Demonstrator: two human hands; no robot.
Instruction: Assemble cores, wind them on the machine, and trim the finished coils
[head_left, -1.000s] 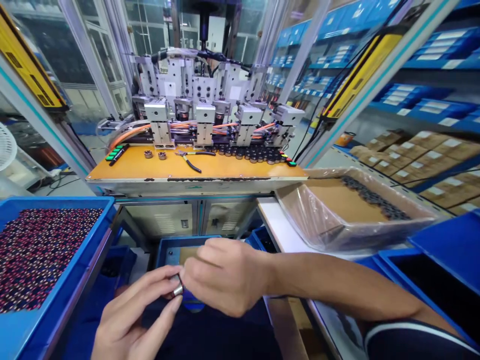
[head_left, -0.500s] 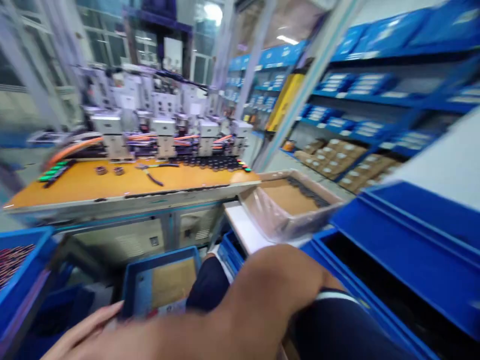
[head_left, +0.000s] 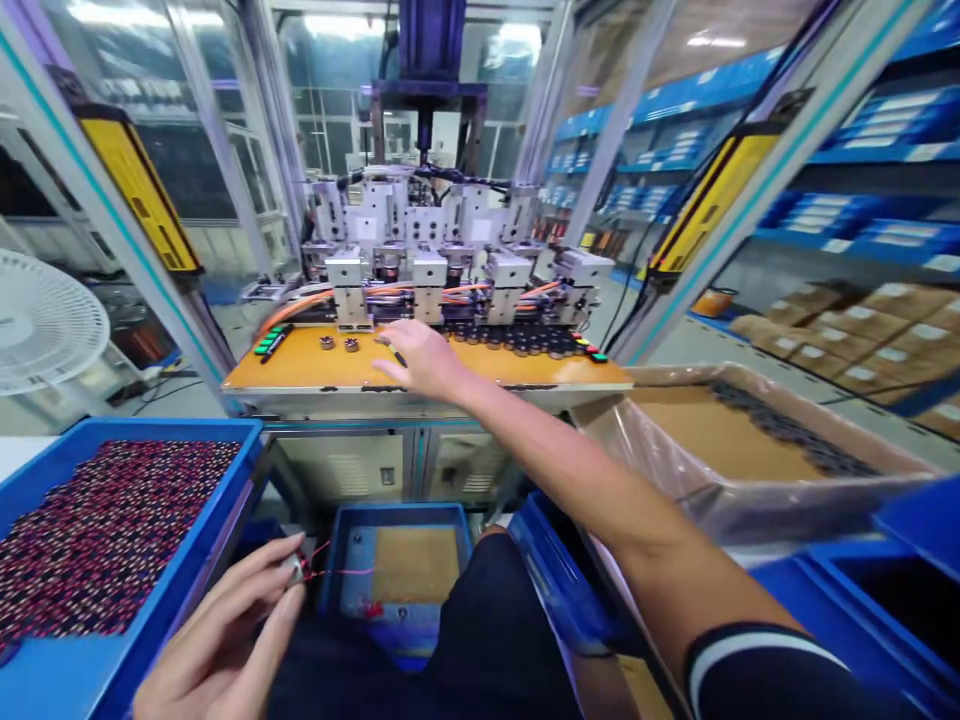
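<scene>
My left hand (head_left: 225, 635) is low at the front and pinches a small metal coil part (head_left: 295, 568) with thin red wires trailing to the right. My right hand (head_left: 420, 358) reaches far forward over the orange worktop (head_left: 307, 368), palm down, fingers spread, over the black-handled pliers (head_left: 397, 355) that it mostly hides. I cannot see anything held in it. Two small round parts (head_left: 338, 344) lie just left of that hand.
Behind the worktop stands a multi-head machine (head_left: 442, 255) with a row of black parts (head_left: 517, 338) at its foot. A blue bin of red-wired coils (head_left: 97, 530) is at left, a plastic-lined carton (head_left: 735, 440) at right, a small blue tray (head_left: 405, 565) below, a fan (head_left: 45, 325) far left.
My right hand left the part it shared with the left hand and stretched forward to the orange worktop. The left hand stayed low with the part. The camera swung right and came back.
</scene>
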